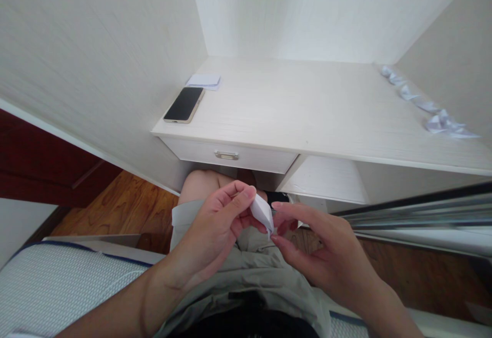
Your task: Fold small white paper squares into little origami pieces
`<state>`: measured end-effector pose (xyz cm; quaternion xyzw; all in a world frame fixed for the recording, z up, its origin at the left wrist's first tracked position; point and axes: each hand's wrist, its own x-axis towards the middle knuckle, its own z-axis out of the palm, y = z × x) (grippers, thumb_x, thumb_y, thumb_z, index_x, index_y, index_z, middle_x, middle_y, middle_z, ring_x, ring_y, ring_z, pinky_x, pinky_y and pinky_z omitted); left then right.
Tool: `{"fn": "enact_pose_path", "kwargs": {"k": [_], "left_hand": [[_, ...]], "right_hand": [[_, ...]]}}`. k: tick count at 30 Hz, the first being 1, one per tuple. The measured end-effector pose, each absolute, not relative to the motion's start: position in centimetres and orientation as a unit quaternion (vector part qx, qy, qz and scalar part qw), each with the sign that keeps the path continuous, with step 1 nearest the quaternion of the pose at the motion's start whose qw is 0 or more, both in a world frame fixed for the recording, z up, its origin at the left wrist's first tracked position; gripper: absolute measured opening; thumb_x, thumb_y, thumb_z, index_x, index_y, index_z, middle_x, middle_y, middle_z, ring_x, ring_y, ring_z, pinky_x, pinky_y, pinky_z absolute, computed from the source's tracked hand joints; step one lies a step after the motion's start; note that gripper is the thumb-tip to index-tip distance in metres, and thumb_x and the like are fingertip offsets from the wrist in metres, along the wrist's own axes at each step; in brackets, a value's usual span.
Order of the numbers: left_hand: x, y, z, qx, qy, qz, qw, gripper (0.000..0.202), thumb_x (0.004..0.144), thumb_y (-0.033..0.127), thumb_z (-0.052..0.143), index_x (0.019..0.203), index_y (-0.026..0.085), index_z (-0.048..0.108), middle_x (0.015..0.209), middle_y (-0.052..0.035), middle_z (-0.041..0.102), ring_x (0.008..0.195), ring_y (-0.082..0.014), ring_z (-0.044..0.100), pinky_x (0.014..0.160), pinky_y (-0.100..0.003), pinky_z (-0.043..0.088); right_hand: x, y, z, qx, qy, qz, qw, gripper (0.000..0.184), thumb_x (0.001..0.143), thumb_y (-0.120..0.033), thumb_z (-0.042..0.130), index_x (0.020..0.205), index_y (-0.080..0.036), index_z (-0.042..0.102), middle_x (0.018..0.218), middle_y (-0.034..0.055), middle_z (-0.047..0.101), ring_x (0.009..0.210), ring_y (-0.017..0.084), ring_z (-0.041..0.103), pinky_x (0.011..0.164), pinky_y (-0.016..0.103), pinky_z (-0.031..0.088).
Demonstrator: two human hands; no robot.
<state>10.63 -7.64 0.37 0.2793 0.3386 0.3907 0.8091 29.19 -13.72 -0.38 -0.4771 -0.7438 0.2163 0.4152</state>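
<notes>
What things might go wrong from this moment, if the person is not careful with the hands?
The folded paper is held above the lap, not over the desk, so it might fall to the lap or floor if the left hand loosens.

The right hand has its thumb by the lower tip; a rough push might bend that thin point.

The phone lies near the desk's front edge, so a bump could perhaps knock it off.
</notes>
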Motion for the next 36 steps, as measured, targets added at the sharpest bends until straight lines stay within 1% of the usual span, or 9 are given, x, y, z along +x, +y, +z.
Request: {"fn": "enact_pose_path", "kwargs": {"k": [6,11,16,20,23,26,30,33,36], "left_hand": [[10.9,-7.6,0.4,0.291,0.332,0.383,0.811,0.024,0.093,0.030,0.075,0.078,0.014,0.066,0.071,-0.0011,0.068,0.065,-0.0112,0.063,0.062,-0.021,0.055],[10.9,-7.6,0.5,0.291,0.331,0.382,0.812,0.025,0.091,0.033,0.077,0.078,0.014,0.067,0.071,-0.0011,0.068,0.064,-0.0114,0.062,0.062,-0.022,0.054],[11.0,-7.8,0.6,0.267,0.332,0.389,0.817,0.024,0.087,0.032,0.082,0.078,0.014,0.069,0.070,0.0010,0.065,0.064,-0.0090,0.060,0.064,-0.019,0.052],[11.1,-8.0,0.8,0.259,0.325,0.388,0.823,0.024,0.088,0.032,0.081,0.077,0.014,0.069,0.071,0.0003,0.067,0.065,-0.0093,0.061,0.064,-0.018,0.052],[11.1,-8.0,1.0,0.250,0.321,0.387,0.827,0.024,0.089,0.031,0.080,0.077,0.014,0.069,0.071,0.0001,0.067,0.065,-0.0093,0.060,0.064,-0.018,0.052],[11.1,-8.1,1.2,0.239,0.324,0.383,0.831,0.024,0.090,0.032,0.079,0.078,0.013,0.070,0.072,-0.0002,0.067,0.065,-0.0094,0.061,0.064,-0.019,0.052],[11.2,-8.3,1.4,0.221,0.328,0.382,0.835,0.023,0.093,0.030,0.076,0.078,0.013,0.070,0.074,-0.0011,0.068,0.068,-0.0103,0.063,0.066,-0.020,0.054],[11.4,-8.5,1.5,0.209,0.327,0.393,0.834,0.022,0.096,0.027,0.071,0.079,0.014,0.069,0.075,-0.0010,0.069,0.070,-0.0100,0.063,0.068,-0.019,0.055],[11.4,-8.6,1.5,0.208,0.326,0.399,0.831,0.023,0.098,0.025,0.069,0.079,0.013,0.069,0.075,-0.0011,0.068,0.070,-0.0099,0.063,0.069,-0.019,0.055]], "right_hand": [[29.3,-13.8,-0.3,-0.484,-0.756,0.200,0.393,0.043,0.087,-0.011,0.072,0.125,-0.027,0.061,0.098,-0.0040,0.078,0.082,0.010,0.073,0.077,0.018,0.055],[29.1,-14.1,-0.1,-0.488,-0.753,0.170,0.408,0.044,0.086,-0.009,0.070,0.125,-0.027,0.060,0.095,-0.0044,0.077,0.078,0.010,0.073,0.075,0.017,0.055],[28.2,-14.6,-0.5,-0.521,-0.713,0.141,0.447,0.023,0.086,-0.011,0.069,0.102,-0.026,0.060,0.085,-0.0041,0.074,0.072,0.011,0.072,0.068,0.018,0.055],[27.4,-14.8,-1.2,-0.508,-0.675,0.184,0.501,0.021,0.087,-0.008,0.069,0.095,-0.025,0.059,0.086,-0.0038,0.072,0.077,0.010,0.072,0.070,0.018,0.055],[27.1,-14.9,-1.5,-0.489,-0.670,0.188,0.526,0.021,0.088,-0.004,0.069,0.096,-0.023,0.062,0.089,-0.0026,0.073,0.081,0.009,0.072,0.075,0.017,0.056],[27.1,-15.0,-1.6,-0.485,-0.688,0.126,0.524,0.022,0.090,-0.002,0.068,0.101,-0.021,0.065,0.091,0.0002,0.075,0.084,0.009,0.073,0.079,0.016,0.057],[27.3,-15.4,-1.6,-0.494,-0.712,0.052,0.497,0.021,0.092,-0.003,0.066,0.105,-0.019,0.068,0.094,0.0036,0.077,0.085,0.011,0.074,0.081,0.017,0.059],[27.4,-15.6,-1.6,-0.496,-0.719,0.048,0.485,0.022,0.091,-0.003,0.067,0.106,-0.019,0.069,0.094,0.0043,0.078,0.085,0.012,0.075,0.080,0.018,0.061],[27.3,-15.9,-1.4,-0.492,-0.716,0.062,0.492,0.025,0.089,-0.002,0.067,0.108,-0.019,0.070,0.096,0.0048,0.079,0.085,0.012,0.076,0.079,0.019,0.061]]}}
